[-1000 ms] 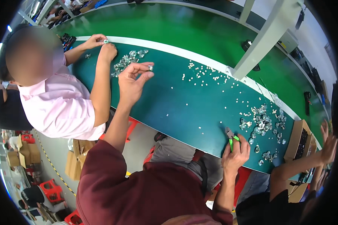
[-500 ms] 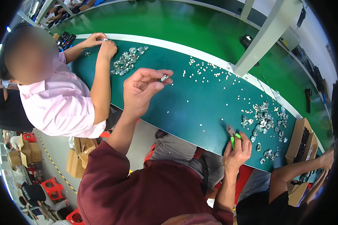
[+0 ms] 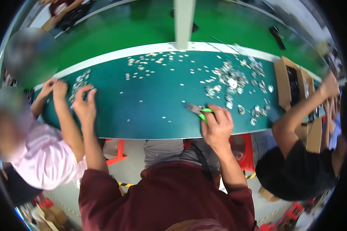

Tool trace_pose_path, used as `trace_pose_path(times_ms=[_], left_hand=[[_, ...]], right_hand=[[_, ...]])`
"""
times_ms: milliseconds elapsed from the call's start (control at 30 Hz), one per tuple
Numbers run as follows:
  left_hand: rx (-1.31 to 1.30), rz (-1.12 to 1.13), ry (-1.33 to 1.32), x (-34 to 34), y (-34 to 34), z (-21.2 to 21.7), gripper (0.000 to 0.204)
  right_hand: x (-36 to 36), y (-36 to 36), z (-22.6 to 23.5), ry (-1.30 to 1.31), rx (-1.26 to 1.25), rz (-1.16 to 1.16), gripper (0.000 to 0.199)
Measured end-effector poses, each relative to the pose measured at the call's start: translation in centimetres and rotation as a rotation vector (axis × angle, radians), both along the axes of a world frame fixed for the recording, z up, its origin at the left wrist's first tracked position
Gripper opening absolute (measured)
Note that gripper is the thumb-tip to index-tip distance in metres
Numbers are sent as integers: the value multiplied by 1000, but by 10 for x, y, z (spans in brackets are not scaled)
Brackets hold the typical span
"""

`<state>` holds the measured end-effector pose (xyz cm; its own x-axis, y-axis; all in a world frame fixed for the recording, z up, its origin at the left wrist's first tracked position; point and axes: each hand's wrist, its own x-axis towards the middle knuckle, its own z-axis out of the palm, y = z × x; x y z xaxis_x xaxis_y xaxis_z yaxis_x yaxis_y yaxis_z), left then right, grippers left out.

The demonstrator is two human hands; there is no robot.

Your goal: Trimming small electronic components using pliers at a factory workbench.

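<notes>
- While my right hand (image 3: pixel 216 129) is gripping the green-handled metal pliers (image 3: pixel 199 111) flat on the teal desk (image 3: pixel 154 111), steadying them, its fingers are wrapping the handles.
- Left hand (image 3: pixel 85 107) is hovering, fingers spread and empty, beside the heap of small silvery metal parts (image 3: pixel 78 84).

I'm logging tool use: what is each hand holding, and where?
Right hand grips green-handled pliers by the handles. Left hand shows nothing clearly held.

I am in a factory workshop, seated at a long teal surface (image 3: pixel 158 111) strewn with small metal parts (image 3: pixel 231 81). Co-workers (image 3: pixel 38 161) sit close on my left and right at the same line. Cardboard boxes (image 3: pixel 293 82) of parts stand at the far right, and a green painted floor (image 3: pixel 142 27) lies beyond.
</notes>
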<state>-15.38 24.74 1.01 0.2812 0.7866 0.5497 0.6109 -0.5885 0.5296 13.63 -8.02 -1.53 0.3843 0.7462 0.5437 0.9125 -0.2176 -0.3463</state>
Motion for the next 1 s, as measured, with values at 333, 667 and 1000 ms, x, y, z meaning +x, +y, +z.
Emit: trace_pose_path(times_ms=[333, 667, 1000], left_hand=[[99, -171, 113, 71, -19, 6, 17], [62, -1153, 288, 255, -133, 1, 30], [-279, -1019, -13, 208, -142, 15, 14]], right_hand=[[3, -1, -9, -26, 21, 0, 22], [6, -11, -8, 1, 314, -7, 19], [4, -7, -5, 26, 278, -19, 21]])
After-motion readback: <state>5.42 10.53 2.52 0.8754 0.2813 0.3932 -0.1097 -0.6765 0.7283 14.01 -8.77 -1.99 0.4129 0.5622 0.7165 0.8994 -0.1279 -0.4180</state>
